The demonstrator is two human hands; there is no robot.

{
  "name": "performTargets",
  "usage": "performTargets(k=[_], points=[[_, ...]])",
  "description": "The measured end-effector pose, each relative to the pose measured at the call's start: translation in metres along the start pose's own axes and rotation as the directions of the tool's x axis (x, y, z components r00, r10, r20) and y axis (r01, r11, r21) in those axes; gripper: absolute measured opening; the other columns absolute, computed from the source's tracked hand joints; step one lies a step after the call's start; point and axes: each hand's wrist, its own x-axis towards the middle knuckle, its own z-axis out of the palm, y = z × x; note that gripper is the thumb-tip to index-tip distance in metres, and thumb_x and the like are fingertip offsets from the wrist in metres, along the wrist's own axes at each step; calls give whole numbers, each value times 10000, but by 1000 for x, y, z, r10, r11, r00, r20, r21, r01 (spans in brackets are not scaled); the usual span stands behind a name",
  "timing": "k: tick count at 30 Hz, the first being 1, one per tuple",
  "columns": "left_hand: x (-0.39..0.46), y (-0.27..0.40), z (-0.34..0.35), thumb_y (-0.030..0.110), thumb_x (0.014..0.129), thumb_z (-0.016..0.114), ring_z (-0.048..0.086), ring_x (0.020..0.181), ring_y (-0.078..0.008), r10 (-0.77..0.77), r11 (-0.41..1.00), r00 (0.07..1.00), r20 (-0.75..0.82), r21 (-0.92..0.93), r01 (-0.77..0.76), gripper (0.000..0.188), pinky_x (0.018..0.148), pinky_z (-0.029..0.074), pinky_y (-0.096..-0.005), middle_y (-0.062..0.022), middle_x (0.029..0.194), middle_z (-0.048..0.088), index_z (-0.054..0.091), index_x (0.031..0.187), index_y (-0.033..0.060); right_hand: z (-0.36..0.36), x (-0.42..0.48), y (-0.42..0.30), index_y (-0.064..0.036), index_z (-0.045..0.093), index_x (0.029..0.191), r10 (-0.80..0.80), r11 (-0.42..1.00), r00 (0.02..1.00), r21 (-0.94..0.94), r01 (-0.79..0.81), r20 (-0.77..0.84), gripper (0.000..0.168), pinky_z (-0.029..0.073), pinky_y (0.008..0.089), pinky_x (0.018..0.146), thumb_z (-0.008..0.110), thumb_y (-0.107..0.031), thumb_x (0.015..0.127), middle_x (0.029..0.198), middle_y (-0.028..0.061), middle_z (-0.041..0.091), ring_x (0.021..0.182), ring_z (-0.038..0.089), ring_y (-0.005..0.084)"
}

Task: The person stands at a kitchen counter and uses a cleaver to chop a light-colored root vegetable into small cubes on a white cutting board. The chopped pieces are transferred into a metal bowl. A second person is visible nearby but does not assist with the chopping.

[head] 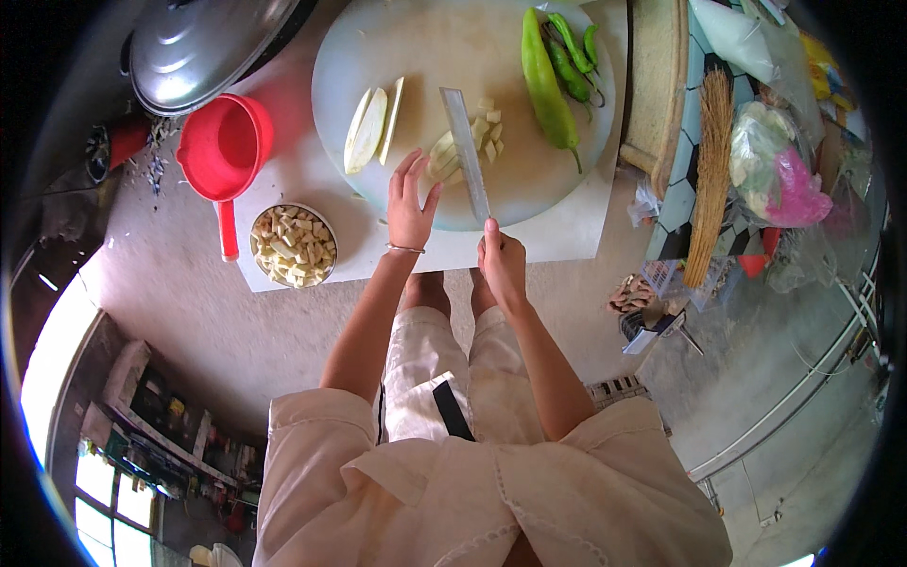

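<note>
A round cutting board (pixel 439 42) lies on the white table. In my right hand (pixel 504 262) is the handle of a kitchen knife (pixel 464 152), its blade pointing away from me over partly cut pale vegetable strips (pixel 444 157). Small diced pieces (pixel 494 135) lie just right of the blade. My left hand (pixel 411 202), with a bracelet at the wrist, has its fingers apart over the board's near edge, left of the strips; it appears to hold nothing. Long pale vegetable slices (pixel 368 131) rest at the board's left. Green peppers (pixel 545 85) lie at its right.
Left of the board, a bowl of diced pieces (pixel 294 246) stands near the table edge (pixel 361 275), with a red plastic dipper (pixel 227 145) behind it. A lidded metal pan (pixel 202 49) is at upper left. A straw whisk (pixel 708 170) and bagged vegetables (pixel 765 163) lie at right.
</note>
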Motion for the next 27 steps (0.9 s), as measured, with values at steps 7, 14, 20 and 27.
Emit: performTargets(k=[7, 14, 20, 27], points=[[10, 3, 9, 40, 744, 714, 545, 1121, -291, 36, 999, 998, 49, -16, -36, 417, 923, 473, -376, -53, 1247, 563, 587, 1137, 94, 8, 4, 8, -62, 391, 513, -122, 991, 990, -69, 117, -75, 633, 292, 290, 440, 415, -481, 987, 453, -5, 381, 432, 363, 95], [10, -9, 19, 9, 719, 726, 576, 1076, -295, 146, 989, 989, -9, 8, -146, 383, 887, 495, -368, -87, 1186, 595, 605, 1077, 75, 7, 12, 13, -44, 431, 514, -70, 993, 993, -105, 59, -97, 632, 322, 330, 459, 444, -473, 978, 458, 16, 412, 443, 381, 130], [6, -11, 20, 31, 760, 686, 566, 1086, -275, 139, 989, 990, -33, 59, -136, 307, 881, 502, -364, -51, 1196, 588, 604, 1050, 91, 26, 6, 9, 25, 623, 728, -136, 959, 982, -268, 98, -127, 591, 458, 458, 602, 494, -518, 923, 670, 253, 591, 683, 603, 447], [10, -7, 11, 78, 801, 668, 542, 1109, -283, 85, 995, 996, 26, 52, -86, 296, 924, 468, -374, -64, 1201, 574, 594, 1087, 85, 30, 4, 1, 48, 623, 711, -94, 969, 989, -237, 65, -116, 662, 467, 478, 636, 472, -563, 918, 683, 274, 602, 708, 610, 459]])
